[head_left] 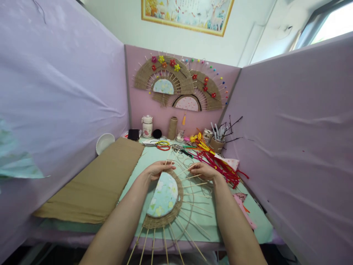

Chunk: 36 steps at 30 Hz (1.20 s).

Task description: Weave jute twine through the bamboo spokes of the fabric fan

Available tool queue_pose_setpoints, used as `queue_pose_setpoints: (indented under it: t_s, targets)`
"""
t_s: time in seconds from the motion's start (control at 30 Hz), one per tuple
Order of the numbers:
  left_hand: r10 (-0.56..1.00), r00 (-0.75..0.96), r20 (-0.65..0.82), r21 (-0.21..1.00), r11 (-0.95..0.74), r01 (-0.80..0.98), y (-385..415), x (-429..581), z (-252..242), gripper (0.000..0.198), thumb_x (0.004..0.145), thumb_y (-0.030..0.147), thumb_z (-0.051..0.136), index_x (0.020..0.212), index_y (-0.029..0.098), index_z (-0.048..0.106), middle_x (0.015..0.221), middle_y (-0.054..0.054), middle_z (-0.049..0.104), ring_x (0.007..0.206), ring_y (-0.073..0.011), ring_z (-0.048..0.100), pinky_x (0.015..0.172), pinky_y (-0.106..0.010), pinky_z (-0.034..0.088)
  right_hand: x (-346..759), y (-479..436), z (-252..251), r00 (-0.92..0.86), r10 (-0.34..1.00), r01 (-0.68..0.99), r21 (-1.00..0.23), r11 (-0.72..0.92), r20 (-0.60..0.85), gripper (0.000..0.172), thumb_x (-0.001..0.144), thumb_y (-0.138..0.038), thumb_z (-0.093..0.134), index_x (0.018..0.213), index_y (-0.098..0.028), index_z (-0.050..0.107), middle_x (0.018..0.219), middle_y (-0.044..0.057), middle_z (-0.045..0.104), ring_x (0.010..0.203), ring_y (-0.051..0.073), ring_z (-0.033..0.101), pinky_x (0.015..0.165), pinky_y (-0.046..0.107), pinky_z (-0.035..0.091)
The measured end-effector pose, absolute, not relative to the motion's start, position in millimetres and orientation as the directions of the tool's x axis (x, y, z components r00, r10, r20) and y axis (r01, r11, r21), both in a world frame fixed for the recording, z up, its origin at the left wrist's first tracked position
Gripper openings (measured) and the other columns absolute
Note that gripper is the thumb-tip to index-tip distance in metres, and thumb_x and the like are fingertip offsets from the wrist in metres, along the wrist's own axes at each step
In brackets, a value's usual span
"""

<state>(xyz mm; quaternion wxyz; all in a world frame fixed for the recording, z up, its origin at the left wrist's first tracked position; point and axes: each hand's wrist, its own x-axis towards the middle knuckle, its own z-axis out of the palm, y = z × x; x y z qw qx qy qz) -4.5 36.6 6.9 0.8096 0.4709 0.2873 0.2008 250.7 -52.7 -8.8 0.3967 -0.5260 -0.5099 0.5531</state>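
A half-round woven fan (180, 193) is tilted in front of me, its sticks spreading out to the right and toward me. Blue floral fabric (164, 195) covers its flat centre, and a band of brown twine is woven round the curve. My left hand (160, 168) is closed on the fan's upper end, around the sticks there. Just right of the fan, my right hand (203, 171) has its fingers pinched together by the stick ends. Loose twine (191, 215) loops beneath the sticks and near that hand; what the pinched fingers hold is too small to make out.
Brown cardboard (93, 180) lies at left beside a white dish (105, 144). Scissors (163, 148), a twine spool (172, 128), a lidded jar (147, 126) and red pipe cleaners (220, 165) are at the back. Finished fans (165, 73) hang on the pink panel; lilac partitions (298, 140) flank the table.
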Motion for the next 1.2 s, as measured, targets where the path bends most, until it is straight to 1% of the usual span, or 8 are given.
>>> queue_pose_setpoints:
  t_s: [0.13, 0.4, 0.67, 0.8, 0.87, 0.97, 1.07, 1.2]
  targets:
    - [0.564, 0.789, -0.242, 0.859, 0.502, -0.096, 32.9, -5.2, 8.0, 0.041, 0.06, 0.013, 0.08, 0.098, 0.011, 0.066, 0.096, -0.01, 0.072, 0.065, -0.0126, 0.066, 0.059, -0.022, 0.053, 250.0, -54.4, -6.8, -0.109, 0.983, 0.103, -0.985, -0.137, -0.148, 0.037, 0.059, -0.04, 0.08, 0.084, -0.015, 0.07, 0.068, 0.0, 0.061, 0.062, 0.01, 0.053, 0.06, 0.023, 0.039]
    - [0.562, 0.807, -0.181, 0.844, 0.51, -0.165, 27.6, -6.8, 11.3, 0.043, 0.061, 0.007, 0.073, 0.103, 0.012, 0.066, 0.104, -0.011, 0.07, 0.064, -0.0117, 0.066, 0.055, -0.02, 0.05, 248.7, -51.5, -7.5, 0.061, 0.997, 0.201, -0.978, -0.056, -0.044, 0.035, 0.063, -0.043, 0.074, 0.085, -0.016, 0.067, 0.072, 0.002, 0.063, 0.064, 0.013, 0.056, 0.063, 0.027, 0.043]
    - [0.552, 0.822, -0.14, 0.842, 0.503, -0.195, 27.8, -9.7, 14.1, 0.044, 0.064, 0.01, 0.072, 0.107, 0.015, 0.064, 0.106, -0.01, 0.069, 0.064, -0.0102, 0.064, 0.056, -0.02, 0.051, 238.6, -93.1, 32.0, 0.376, 0.901, 0.417, -0.908, 0.045, 0.217, 0.024, 0.073, -0.037, 0.063, 0.089, -0.02, 0.065, 0.096, 0.007, 0.066, 0.092, 0.023, 0.057, 0.086, 0.036, 0.042]
    - [0.55, 0.827, -0.121, 0.843, 0.497, -0.207, 28.8, -9.8, 15.8, 0.047, 0.065, 0.009, 0.071, 0.111, 0.016, 0.063, 0.109, -0.008, 0.068, 0.063, -0.0096, 0.064, 0.056, -0.02, 0.05, 237.8, -155.4, 28.2, 0.515, 0.808, 0.519, -0.854, -0.027, 0.288, 0.025, 0.076, -0.04, 0.059, 0.092, -0.021, 0.064, 0.1, 0.01, 0.066, 0.087, 0.025, 0.059, 0.077, 0.037, 0.046]
    - [0.553, 0.825, -0.113, 0.845, 0.491, -0.214, 28.1, -9.5, 17.8, 0.047, 0.066, 0.01, 0.07, 0.112, 0.017, 0.063, 0.109, -0.008, 0.068, 0.064, -0.0095, 0.064, 0.055, -0.019, 0.05, 239.0, -186.1, 18.0, 0.613, 0.746, 0.497, -0.861, -0.109, 0.26, 0.027, 0.076, -0.042, 0.057, 0.094, -0.023, 0.063, 0.099, 0.011, 0.066, 0.082, 0.026, 0.06, 0.067, 0.036, 0.047]
    - [0.539, 0.837, -0.091, 0.853, 0.476, -0.214, 25.3, -9.0, 21.5, 0.046, 0.067, 0.011, 0.07, 0.113, 0.017, 0.064, 0.111, -0.009, 0.068, 0.065, -0.0095, 0.064, 0.054, -0.018, 0.048, 240.7, -215.2, 6.0, 0.69, 0.695, 0.439, -0.88, -0.181, 0.201, 0.026, 0.075, -0.044, 0.057, 0.09, -0.024, 0.063, 0.093, 0.01, 0.067, 0.077, 0.025, 0.06, 0.063, 0.036, 0.048]
    - [0.511, 0.859, -0.035, 0.855, 0.46, -0.239, 21.3, -9.7, 24.7, 0.046, 0.069, 0.015, 0.07, 0.114, 0.018, 0.064, 0.114, -0.01, 0.067, 0.082, -0.0141, 0.066, 0.069, -0.021, 0.05, 239.7, -216.5, 4.7, 0.711, 0.668, 0.414, -0.899, -0.143, 0.221, 0.026, 0.075, -0.046, 0.057, 0.088, -0.024, 0.063, 0.09, 0.009, 0.066, 0.076, 0.025, 0.059, 0.065, 0.037, 0.048]
    - [0.495, 0.866, 0.066, 0.829, 0.456, -0.324, 16.3, -14.2, 28.6, 0.046, 0.071, 0.017, 0.069, 0.116, 0.018, 0.064, 0.115, -0.009, 0.066, 0.102, -0.019, 0.062, 0.088, -0.026, 0.046, 230.8, -184.7, 14.0, 0.648, 0.689, 0.397, -0.916, 0.057, 0.323, 0.026, 0.078, -0.046, 0.058, 0.093, -0.025, 0.063, 0.097, 0.009, 0.066, 0.091, 0.026, 0.059, 0.079, 0.038, 0.047]
